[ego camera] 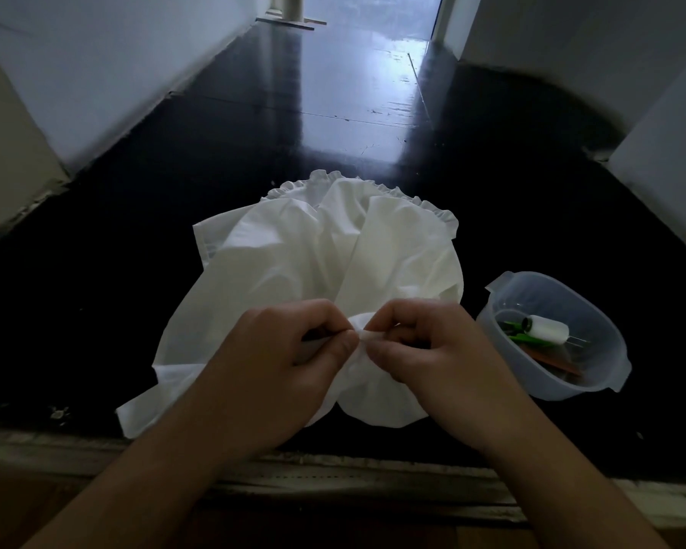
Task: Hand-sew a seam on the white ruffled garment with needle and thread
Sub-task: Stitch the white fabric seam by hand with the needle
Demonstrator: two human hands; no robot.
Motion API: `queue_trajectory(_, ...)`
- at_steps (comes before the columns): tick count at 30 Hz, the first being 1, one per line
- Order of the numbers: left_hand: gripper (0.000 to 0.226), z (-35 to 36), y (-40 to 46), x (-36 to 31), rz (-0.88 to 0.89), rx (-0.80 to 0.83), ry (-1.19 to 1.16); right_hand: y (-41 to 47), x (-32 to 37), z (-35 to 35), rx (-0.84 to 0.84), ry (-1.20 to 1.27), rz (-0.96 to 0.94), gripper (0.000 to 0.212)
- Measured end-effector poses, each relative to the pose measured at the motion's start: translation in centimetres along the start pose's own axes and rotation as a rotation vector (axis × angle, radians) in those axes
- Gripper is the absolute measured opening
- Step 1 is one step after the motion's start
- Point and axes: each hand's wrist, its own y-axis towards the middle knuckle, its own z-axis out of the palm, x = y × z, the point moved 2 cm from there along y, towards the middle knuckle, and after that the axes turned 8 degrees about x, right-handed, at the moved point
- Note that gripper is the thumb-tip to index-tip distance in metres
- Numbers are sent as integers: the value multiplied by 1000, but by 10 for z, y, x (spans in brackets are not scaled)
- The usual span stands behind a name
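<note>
Both hands pinch a gathered fold of the white garment (294, 263) on the dark floor (96, 311).

The left hand (294, 350) curls thumb and fingers round a bunched edge, and just right of it, almost touching, the right hand (424, 350) pinches the same bunch. Needle and thread are too fine to make out between the fingertips. Beyond the grip the cloth spreads to a ruffled hem. Right of the grip stands a translucent tub (610, 382) holding a white spool (547, 328), green items and something orange, partly hidden.
</note>
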Motion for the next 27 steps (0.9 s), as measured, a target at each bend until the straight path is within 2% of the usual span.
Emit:
queue_trajectory(11, 12, -2, 2, 3, -25, 19, -28, 3, -4, -5, 58, 234, 3, 17)
queue_trajectory(20, 12, -2, 3, 4, -19, 31, -17, 5, -8, -8, 118, 396, -6, 12)
queue_trajectory(27, 11, -3, 2, 5, -18, 47, -50, 7, -10, -7, 148, 426, -21, 14)
